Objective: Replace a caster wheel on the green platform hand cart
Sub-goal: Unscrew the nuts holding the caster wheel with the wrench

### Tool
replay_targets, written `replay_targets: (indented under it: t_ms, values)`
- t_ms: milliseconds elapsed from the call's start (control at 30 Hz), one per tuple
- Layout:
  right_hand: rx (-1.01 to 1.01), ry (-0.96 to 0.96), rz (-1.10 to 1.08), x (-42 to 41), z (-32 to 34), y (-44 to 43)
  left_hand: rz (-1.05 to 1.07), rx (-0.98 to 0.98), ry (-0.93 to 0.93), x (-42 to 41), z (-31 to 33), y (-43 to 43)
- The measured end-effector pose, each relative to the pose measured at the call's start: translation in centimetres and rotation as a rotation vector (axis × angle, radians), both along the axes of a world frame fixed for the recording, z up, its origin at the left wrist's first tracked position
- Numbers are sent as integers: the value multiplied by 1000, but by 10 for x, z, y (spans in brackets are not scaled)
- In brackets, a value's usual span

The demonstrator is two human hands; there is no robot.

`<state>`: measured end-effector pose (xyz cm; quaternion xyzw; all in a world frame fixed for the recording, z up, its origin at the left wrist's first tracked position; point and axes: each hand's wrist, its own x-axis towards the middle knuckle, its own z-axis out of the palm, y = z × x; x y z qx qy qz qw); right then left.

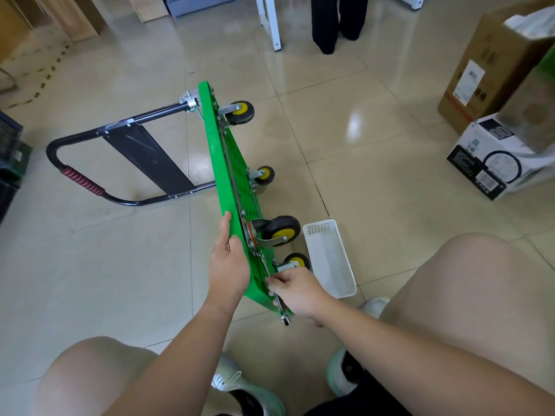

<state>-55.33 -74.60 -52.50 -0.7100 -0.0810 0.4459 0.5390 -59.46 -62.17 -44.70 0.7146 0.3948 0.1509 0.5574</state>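
Four casters [280, 232] face R — cart [219, 151] on edge, long axis front-back.

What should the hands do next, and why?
Probably turn the wrench a little to loosen a bolt by the nearest caster wheel. The green cart stands on its edge, the left hand holds it steady, the right hand grips the wrench, and all four wheels are on.
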Motion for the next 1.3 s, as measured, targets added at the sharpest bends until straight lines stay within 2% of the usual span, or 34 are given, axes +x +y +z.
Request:
replay_targets:
  t_ms: [300, 500, 733, 1100, 1233, 1300]
  values:
    - [-30, 26, -12, 2, -1, 2, 4, 30, -2, -1, 2, -1]
    - [-3, 117, -84, -2, -1, 3, -3, 52, 7, -1, -2, 2]
    - [36, 121, -54, -1, -9, 3, 2, 43, 30, -1, -3, 3]
    - [-58, -12, -69, 13, -65, 22, 26, 44, 62, 1, -4, -1]
    - [-43, 54, -154, 27, -84, 41, 37, 47, 71, 3, -3, -1]
    - [-26, 44, -123, 32, -92, 44, 40, 42, 93, 3, -4, 1]
